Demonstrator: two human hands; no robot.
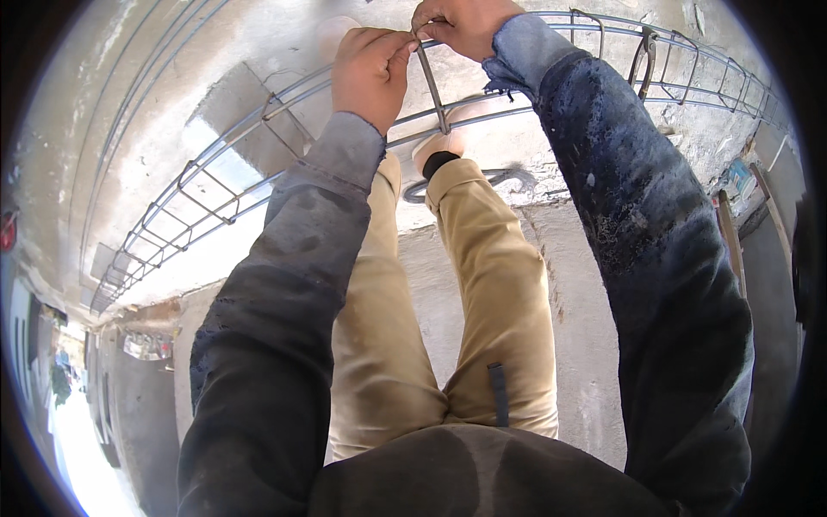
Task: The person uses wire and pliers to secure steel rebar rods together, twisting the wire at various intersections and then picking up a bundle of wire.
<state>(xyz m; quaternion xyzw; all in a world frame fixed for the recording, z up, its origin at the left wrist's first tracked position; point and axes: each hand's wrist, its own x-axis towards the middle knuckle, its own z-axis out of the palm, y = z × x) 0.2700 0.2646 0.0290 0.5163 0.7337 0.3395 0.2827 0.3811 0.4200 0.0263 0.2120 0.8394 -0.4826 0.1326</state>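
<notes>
A long cage of steel rebar [233,136] runs across in front of me, its rods joined by square stirrups. My left hand [372,76] is closed, thumb and fingers pinched at the upper end of one stirrup [431,86]. Close beside it, my right hand [465,26] pinches at the same corner, where the stirrup meets the upper rod. Whatever small thing lies between the fingertips is too hidden to name. Farther right along the cage, a darker, thicker-looking stirrup [642,60] hangs on the rods.
My shoe [428,151] stands on the concrete floor beneath the cage. A dark ring-shaped coil [512,179] lies near that foot. Several loose long rods [129,112] stretch along the floor at left. Wooden boards [730,241] stand at right, and a red object [8,231] shows at the left rim.
</notes>
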